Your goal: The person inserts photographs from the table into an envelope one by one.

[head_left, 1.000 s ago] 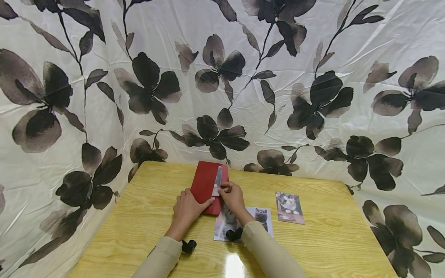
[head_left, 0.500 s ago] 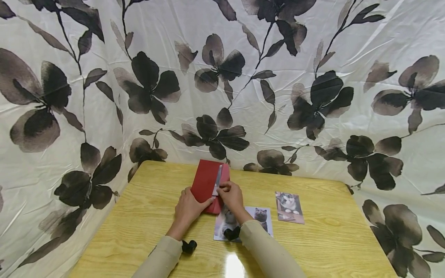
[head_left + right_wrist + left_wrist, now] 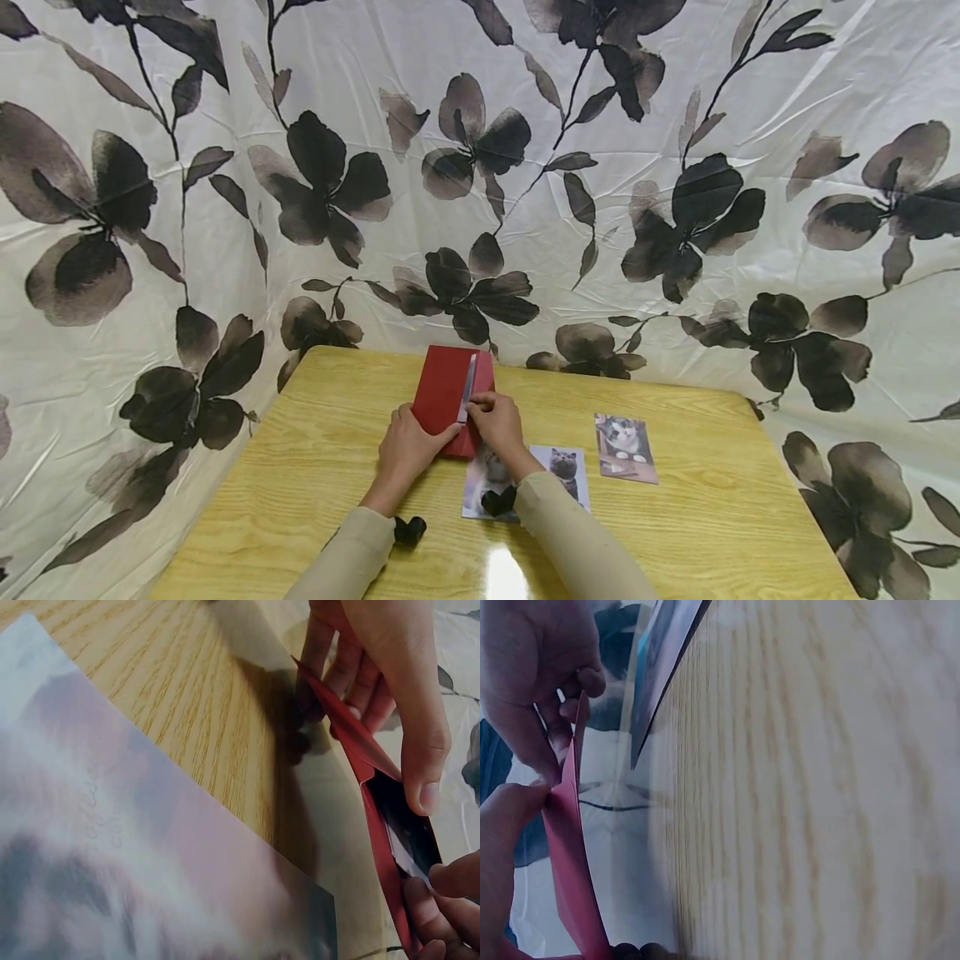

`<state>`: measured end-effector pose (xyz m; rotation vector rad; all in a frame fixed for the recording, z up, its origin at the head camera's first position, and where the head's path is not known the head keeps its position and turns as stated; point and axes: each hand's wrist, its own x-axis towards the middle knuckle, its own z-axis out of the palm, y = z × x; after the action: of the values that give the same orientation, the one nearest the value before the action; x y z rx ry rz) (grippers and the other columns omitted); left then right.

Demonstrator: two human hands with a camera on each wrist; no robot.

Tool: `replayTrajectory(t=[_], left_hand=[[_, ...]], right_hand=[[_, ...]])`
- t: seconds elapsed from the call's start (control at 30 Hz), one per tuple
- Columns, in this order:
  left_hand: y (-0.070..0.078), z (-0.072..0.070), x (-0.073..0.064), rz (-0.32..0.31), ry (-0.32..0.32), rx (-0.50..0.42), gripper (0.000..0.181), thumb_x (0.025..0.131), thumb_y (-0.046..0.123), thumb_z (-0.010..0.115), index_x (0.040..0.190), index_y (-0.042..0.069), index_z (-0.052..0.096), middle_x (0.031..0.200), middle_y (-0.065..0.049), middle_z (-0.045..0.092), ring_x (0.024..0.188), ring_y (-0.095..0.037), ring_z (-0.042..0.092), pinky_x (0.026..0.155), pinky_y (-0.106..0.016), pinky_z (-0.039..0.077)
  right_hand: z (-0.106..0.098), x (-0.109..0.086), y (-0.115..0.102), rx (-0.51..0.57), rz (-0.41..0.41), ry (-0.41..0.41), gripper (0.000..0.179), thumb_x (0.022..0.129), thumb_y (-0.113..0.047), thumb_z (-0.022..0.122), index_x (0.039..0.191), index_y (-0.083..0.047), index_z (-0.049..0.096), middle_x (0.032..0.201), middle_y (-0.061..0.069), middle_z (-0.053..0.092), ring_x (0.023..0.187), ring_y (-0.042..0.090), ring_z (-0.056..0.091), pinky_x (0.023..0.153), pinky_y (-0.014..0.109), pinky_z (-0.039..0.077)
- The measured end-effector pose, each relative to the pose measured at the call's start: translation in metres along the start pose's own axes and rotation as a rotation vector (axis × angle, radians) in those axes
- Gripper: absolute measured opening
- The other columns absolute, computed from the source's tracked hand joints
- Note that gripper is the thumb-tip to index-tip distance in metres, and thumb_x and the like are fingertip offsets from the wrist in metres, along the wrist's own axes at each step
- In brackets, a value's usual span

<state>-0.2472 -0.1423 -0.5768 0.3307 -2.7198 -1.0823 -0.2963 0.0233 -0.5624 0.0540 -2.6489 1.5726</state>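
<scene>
Now the card [image 3: 467, 389] sits deeper in the red envelope [image 3: 441, 383].

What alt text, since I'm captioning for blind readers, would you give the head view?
A person's left-hand grip holds a red envelope while the right-hand grip pinches a card in its opening. Cat pictures lie on the wooden table, with a floral cloth hanging behind.
</scene>
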Motion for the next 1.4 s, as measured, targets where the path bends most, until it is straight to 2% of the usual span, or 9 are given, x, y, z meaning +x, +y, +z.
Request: replayTrajectory(t=[0.23, 0.37, 0.6, 0.93, 1.13, 1.3, 1.4], left_hand=[[0.0, 0.0, 0.001, -0.006, -0.02, -0.001, 0.098, 0.083, 0.064, 0.085, 0.138, -0.009, 0.05, 0.121, -0.024, 0.059, 0.1, -0.038, 0.065, 0.084, -0.058, 0.057], [-0.001, 0.0, 0.002, -0.016, -0.031, 0.001, 0.1, 0.083, 0.066, 0.084, 0.139, -0.009, 0.049, 0.122, -0.025, 0.058, 0.1, -0.038, 0.065, 0.085, -0.057, 0.057], [0.002, 0.0, 0.003, -0.023, -0.033, -0.009, 0.104, 0.082, 0.068, 0.084, 0.141, -0.01, 0.048, 0.124, -0.025, 0.058, 0.104, -0.039, 0.065, 0.087, -0.057, 0.057], [0.002, -0.001, 0.002, -0.024, -0.024, -0.012, 0.103, 0.081, 0.068, 0.084, 0.14, -0.009, 0.049, 0.123, -0.024, 0.059, 0.103, -0.038, 0.066, 0.087, -0.056, 0.057], [0.0, -0.002, 0.002, -0.015, -0.035, -0.018, 0.1, 0.082, 0.067, 0.083, 0.138, -0.009, 0.049, 0.12, -0.023, 0.06, 0.1, -0.037, 0.066, 0.086, -0.056, 0.057], [-0.001, -0.002, 0.002, -0.018, -0.04, -0.026, 0.101, 0.083, 0.066, 0.083, 0.14, -0.009, 0.049, 0.122, -0.024, 0.06, 0.102, -0.038, 0.066, 0.087, -0.057, 0.057], [-0.002, -0.002, 0.003, -0.022, -0.047, -0.027, 0.102, 0.083, 0.067, 0.083, 0.141, -0.009, 0.048, 0.124, -0.023, 0.06, 0.103, -0.038, 0.066, 0.088, -0.057, 0.057]], right_hand=[[-0.003, -0.002, 0.001, 0.05, -0.02, -0.005, 0.014, 0.102, -0.013, 0.073, 0.111, -0.005, 0.082, 0.089, 0.004, 0.075, 0.076, 0.011, 0.065, 0.064, 0.027, 0.053], [-0.009, -0.006, 0.002, 0.105, -0.066, -0.017, 0.014, 0.104, -0.013, 0.07, 0.111, -0.005, 0.079, 0.088, 0.004, 0.073, 0.075, 0.011, 0.063, 0.063, 0.027, 0.051], [-0.025, -0.011, 0.008, 0.147, -0.159, -0.039, 0.018, 0.107, -0.013, 0.068, 0.118, -0.002, 0.076, 0.096, 0.011, 0.078, 0.083, 0.025, 0.072, 0.064, 0.027, 0.051], [-0.054, -0.014, 0.03, 0.169, -0.185, -0.054, 0.02, 0.106, -0.013, 0.069, 0.119, 0.0, 0.075, 0.099, 0.021, 0.077, 0.091, 0.044, 0.071, 0.072, 0.026, 0.053], [-0.074, -0.014, 0.044, 0.152, -0.172, -0.028, 0.021, 0.105, -0.01, 0.07, 0.12, 0.004, 0.074, 0.097, 0.017, 0.077, 0.09, 0.042, 0.071, 0.072, 0.026, 0.053], [-0.094, -0.016, 0.052, 0.115, -0.147, 0.007, 0.021, 0.105, -0.011, 0.071, 0.12, 0.003, 0.074, 0.097, 0.016, 0.078, 0.088, 0.036, 0.071, 0.073, 0.026, 0.053], [-0.107, -0.018, 0.058, 0.089, -0.12, 0.03, 0.021, 0.104, -0.013, 0.072, 0.12, 0.002, 0.074, 0.098, 0.017, 0.078, 0.083, 0.03, 0.07, 0.068, 0.026, 0.051]])
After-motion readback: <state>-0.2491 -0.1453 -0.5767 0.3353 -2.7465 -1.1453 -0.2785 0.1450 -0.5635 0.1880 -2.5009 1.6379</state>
